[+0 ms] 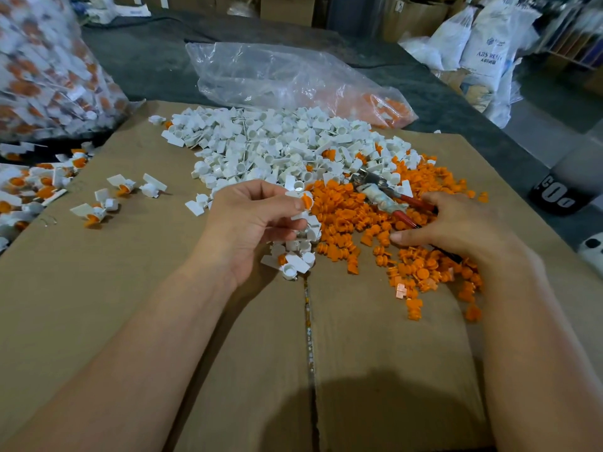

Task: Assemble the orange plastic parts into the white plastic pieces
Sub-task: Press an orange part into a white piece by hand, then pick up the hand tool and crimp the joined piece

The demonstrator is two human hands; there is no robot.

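A heap of white plastic pieces (277, 141) lies at the middle back of the cardboard. Beside it on the right spreads a pile of orange plastic parts (359, 216). My left hand (254, 220) grips several white pieces (308, 225), one of them with an orange part (306, 200) set in it at my thumb tip. My right hand (453, 226) rests on the orange pile with its fingers loosely curled over the parts; whether it holds one is hidden. A few assembled pieces (120, 187) lie to the left.
Red-handled pliers (385, 194) lie on the orange pile just beyond my right hand. A clear bag (287, 76) with orange parts lies behind the heaps. A full bag of assembled pieces (49, 70) stands at the left. The cardboard (163, 321) has a taped seam down its middle.
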